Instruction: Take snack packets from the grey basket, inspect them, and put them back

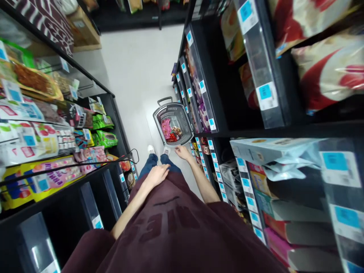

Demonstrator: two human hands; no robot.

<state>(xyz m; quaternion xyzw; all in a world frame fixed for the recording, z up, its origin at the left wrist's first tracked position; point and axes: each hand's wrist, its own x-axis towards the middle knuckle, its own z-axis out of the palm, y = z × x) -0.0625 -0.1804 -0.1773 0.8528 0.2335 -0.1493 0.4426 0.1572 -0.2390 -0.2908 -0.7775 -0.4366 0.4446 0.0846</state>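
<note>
My left hand [160,174] lies against the front of my dark maroon shirt [182,212], fingers stretched out and holding nothing. Lower at my right side hangs my right hand [182,152], its fingers loosely curled with nothing visible in them. It appears just short of the near rim of a grey shopping basket [159,125], and any contact is hard to make out. The basket is in front of my feet, its looped handle pointing away. Inside lie a pink packet [165,129], a red packet [171,137] and a gold-coloured shiny packet [176,132].
Shelves close in on both sides of a pale floor [133,68]. Bagged snacks [34,140] fill the left rack, where a dark cable [93,163] juts into the aisle. Large bags [335,68] and a light blue package [273,149] sit on the right. A cardboard box [85,32] stands further ahead.
</note>
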